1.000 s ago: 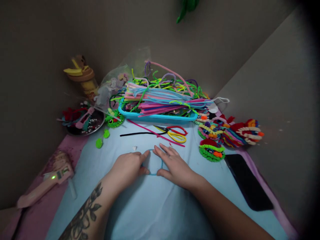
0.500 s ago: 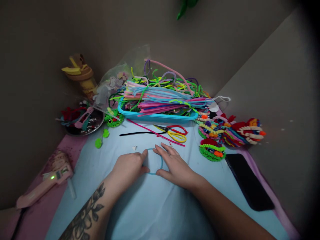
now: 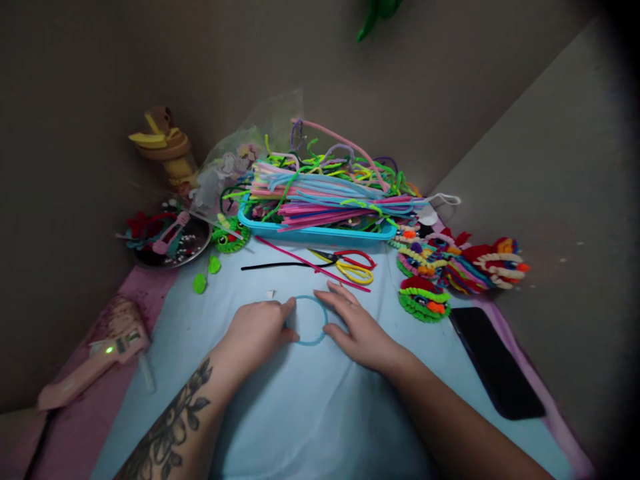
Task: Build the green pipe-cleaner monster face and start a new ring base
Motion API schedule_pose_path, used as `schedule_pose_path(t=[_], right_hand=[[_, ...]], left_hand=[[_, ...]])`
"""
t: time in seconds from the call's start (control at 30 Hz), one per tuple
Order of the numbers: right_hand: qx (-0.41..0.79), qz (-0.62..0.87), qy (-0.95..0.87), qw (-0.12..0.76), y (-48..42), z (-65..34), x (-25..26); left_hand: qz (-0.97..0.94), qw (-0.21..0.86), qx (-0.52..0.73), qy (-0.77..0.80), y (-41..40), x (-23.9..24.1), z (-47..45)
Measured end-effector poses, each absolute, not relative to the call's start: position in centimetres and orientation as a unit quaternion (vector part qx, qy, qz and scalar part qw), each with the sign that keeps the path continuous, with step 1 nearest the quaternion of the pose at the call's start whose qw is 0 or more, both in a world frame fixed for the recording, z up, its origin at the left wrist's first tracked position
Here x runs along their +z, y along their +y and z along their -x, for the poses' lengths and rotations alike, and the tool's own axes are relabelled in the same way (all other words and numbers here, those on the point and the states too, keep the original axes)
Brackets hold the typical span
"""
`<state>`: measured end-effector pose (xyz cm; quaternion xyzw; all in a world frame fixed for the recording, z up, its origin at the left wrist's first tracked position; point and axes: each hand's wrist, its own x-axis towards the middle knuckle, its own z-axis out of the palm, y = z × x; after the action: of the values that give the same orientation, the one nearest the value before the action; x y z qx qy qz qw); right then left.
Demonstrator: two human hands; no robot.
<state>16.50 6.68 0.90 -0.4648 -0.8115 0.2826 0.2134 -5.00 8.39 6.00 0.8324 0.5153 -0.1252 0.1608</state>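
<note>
A light blue pipe cleaner ring (image 3: 314, 344) lies on the blue cloth between my hands. My left hand (image 3: 260, 330) is closed at the ring's left side, its index finger and thumb against it and the other fingers curled under. That side of the ring is partly hidden by the hand. At the right edge is my right hand (image 3: 363, 330), fingers spread, with thumb tip touching or very near the ring. Beyond them lie a magenta pipe cleaner (image 3: 300, 257), a black pipe cleaner (image 3: 270, 266) and scissors (image 3: 350, 265) with one red and one yellow handle.
A blue basket (image 3: 320, 231) heaped with pipe cleaners stands at the back. A pink glue gun (image 3: 90, 373) with a lit green light lies left, below a metal bowl (image 3: 200, 250). Colourful pipe cleaner figures (image 3: 425, 300) and a black phone (image 3: 497, 363) are on the right.
My right hand has drawn slightly right, its fingers easing away from the ring's top. The ring shows more fully and looks rounder. My left hand stays about where it was.
</note>
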Motion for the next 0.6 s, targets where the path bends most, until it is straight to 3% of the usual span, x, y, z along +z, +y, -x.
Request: schedule_pose_path(t=[0.13,0.6], right_hand=[[0.249,0.466,-0.809,0.258,6.8,-17.1,0.8],[0.178,0.521,-0.83,0.09,6.9,-16.0,1.3]], left_hand=[[-0.831,0.165,-0.132,0.515,8.4,6.5,4.8],[-0.832,0.176,-0.117,0.514,8.5,5.8,5.6]])
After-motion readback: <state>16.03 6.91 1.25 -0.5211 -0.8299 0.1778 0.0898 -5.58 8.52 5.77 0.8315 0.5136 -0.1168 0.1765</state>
